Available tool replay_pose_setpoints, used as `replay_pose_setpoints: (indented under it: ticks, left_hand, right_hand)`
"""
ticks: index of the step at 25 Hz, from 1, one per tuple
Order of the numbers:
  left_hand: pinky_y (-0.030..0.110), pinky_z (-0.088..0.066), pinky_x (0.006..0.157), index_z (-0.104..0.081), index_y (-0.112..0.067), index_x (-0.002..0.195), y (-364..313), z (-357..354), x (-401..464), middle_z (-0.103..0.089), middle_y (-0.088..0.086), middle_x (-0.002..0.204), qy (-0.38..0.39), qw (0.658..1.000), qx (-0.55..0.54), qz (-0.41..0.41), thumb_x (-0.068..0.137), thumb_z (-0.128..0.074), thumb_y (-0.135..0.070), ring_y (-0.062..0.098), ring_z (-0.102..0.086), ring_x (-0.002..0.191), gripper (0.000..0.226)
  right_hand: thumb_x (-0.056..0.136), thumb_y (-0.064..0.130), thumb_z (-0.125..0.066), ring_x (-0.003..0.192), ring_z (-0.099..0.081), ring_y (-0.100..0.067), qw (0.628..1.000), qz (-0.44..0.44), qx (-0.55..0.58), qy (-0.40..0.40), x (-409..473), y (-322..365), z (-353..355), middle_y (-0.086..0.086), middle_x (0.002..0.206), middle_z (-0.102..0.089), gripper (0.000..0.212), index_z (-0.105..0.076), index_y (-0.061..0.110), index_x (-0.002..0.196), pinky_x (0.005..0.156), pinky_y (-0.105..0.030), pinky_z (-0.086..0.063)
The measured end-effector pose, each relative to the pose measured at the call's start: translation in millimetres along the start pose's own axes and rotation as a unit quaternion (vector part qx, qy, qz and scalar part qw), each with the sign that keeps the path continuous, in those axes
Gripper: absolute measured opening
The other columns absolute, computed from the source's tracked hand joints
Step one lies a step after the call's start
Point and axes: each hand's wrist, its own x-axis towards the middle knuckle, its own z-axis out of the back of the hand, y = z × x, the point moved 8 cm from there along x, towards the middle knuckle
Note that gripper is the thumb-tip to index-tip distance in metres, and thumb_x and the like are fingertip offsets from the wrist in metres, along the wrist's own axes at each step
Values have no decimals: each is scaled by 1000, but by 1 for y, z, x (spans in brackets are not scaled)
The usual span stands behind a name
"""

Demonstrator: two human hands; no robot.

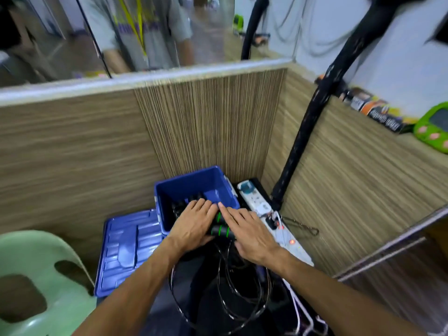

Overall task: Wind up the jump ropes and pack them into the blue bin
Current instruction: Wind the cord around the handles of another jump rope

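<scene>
Blue bin point(194, 187): open-topped, standing in the corner formed by wood-grain partition walls; black rope parts dimly visible inside at its near-left.
Bin lid point(126, 251): blue, lying flat just left of the bin, beside a pale green chair point(36, 275).
Jump rope handles point(221, 230): black with green rings, lying at the bin's near rim, between the two hands.
Rope cord point(225, 299): thin black loops trailing down from the handles toward the viewer, loose and unwound, over a dark surface.
Left hand point(194, 225): laid palm-down over the near edge of the bin, fingers straight and spread, fingertips reaching into the bin; pressing on the rope bundle, not curled round it.
Right hand point(247, 231): palm-down, fingers straight, index pointing toward the bin; resting on the right end of the handles.
Grip, both hands: flat and open, pressing rather than clasping; thumbs hidden beneath, so any pinch underneath cannot be told.
Power strip point(257, 202): white, just right of the bin, red lights lit, running under the right wrist.
Black pole point(305, 132): slanting upward from beside the strip.
</scene>
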Motion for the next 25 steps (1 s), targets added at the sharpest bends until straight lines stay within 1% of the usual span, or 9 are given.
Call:
replay_pose_setpoints:
  ticks: [2,5,7,9,13,15,19,22,25]
  left_hand:
    - [37,-42,76,-50,-13,96,15,27,13,-54,4,89,-30,999,13,15,62,-65,-52,26,-50,83,54]
    - [38,-44,73,-49,-13,91,38,50,21,-54,5,86,-59,998,7,36,65,-63,-50,26,-52,80,48]
    - [38,-47,72,-49,-12,98,50,66,21,-57,5,89,-73,996,-9,53,66,-62,-47,29,-58,79,50]
    - [37,-51,70,-44,-13,114,61,78,16,-61,6,98,-78,993,-39,77,66,-69,-43,31,-64,79,62]
    - [41,-54,74,-34,-20,128,78,87,6,-61,4,116,-65,987,-89,117,68,-70,-49,33,-65,90,76]
    - [41,-53,72,-36,-21,124,85,86,1,-59,1,115,-56,983,-107,142,67,-68,-54,32,-65,93,73]
    - [41,-51,65,-41,-19,106,83,88,-6,-61,0,102,-64,977,-106,174,68,-60,-64,33,-64,88,62]
    - [39,-48,65,-37,-20,100,74,102,-2,-61,-1,99,-85,971,-112,194,67,-62,-74,31,-64,85,68]
    - [38,-48,64,-31,-22,92,64,129,6,-59,-3,92,-112,962,-134,210,56,-55,-90,29,-64,82,81]
  right_hand:
    - [68,24,-70,112,-48,-28,999,-28,-11,-12,16,-10,26,-4,136,-46,111,-5,18,158,88,-43,-46]
    - [76,31,-70,110,-46,-30,996,-81,-12,-18,35,-21,55,-5,126,-46,103,-6,22,156,86,-47,-46]
    - [80,27,-68,109,-42,-29,997,-76,21,-26,44,-21,71,-6,124,-42,95,-11,19,156,88,-47,-48]
    - [81,20,-67,107,-39,-27,996,-62,51,-37,50,-18,81,-7,122,-41,91,-15,16,155,91,-45,-48]
    - [82,17,-67,108,-39,-26,993,-51,84,-62,55,-12,89,-7,121,-41,79,-26,9,149,95,-44,-45]
    - [83,19,-70,108,-39,-25,993,-44,90,-66,58,-10,92,-8,120,-42,72,-33,9,144,97,-42,-43]
    - [83,21,-74,107,-41,-24,994,-27,97,-52,62,-12,98,-7,118,-43,65,-39,11,137,99,-39,-41]
    - [82,13,-72,106,-39,-22,992,-14,114,-52,62,-19,106,-5,117,-41,65,-39,13,137,99,-38,-40]
    - [78,6,-68,105,-39,-20,988,-18,130,-79,60,-32,126,-2,117,-42,68,-40,17,139,96,-36,-40]
